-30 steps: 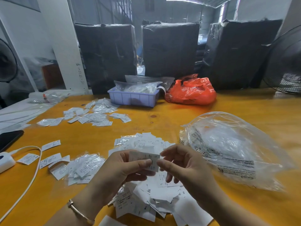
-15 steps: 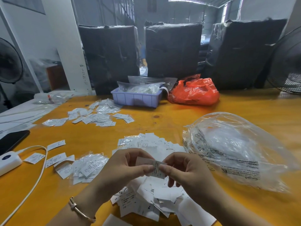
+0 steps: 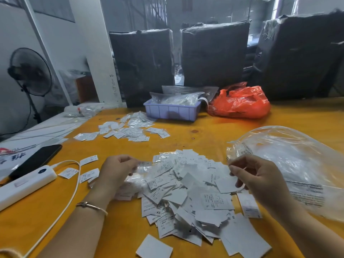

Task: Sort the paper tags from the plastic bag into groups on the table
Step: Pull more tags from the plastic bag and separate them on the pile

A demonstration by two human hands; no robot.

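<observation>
A big heap of white paper tags (image 3: 186, 194) lies on the orange table (image 3: 204, 131) between my hands. My left hand (image 3: 115, 170) is at the heap's left edge and pinches a small printed tag (image 3: 144, 165), blurred by motion. My right hand (image 3: 260, 179) hovers over the heap's right edge with curled fingers; thumb and forefinger meet, and whether they hold a tag is unclear. The clear plastic bag (image 3: 290, 161) lies crumpled to the right of that hand. A sorted group of tags (image 3: 128, 131) sits farther back on the left.
A few loose tags (image 3: 88, 175), a white power strip (image 3: 26, 183) with its cable and a black phone (image 3: 37, 159) lie at the left. A blue tray (image 3: 171, 112) and an orange bag (image 3: 240, 103) stand at the back, before black-wrapped bales (image 3: 214, 53). A fan (image 3: 29, 71) stands far left.
Both hands pinched one tag together over the heap. They have separated: my left hand carried the tag leftward, my right hand drew back to the right.
</observation>
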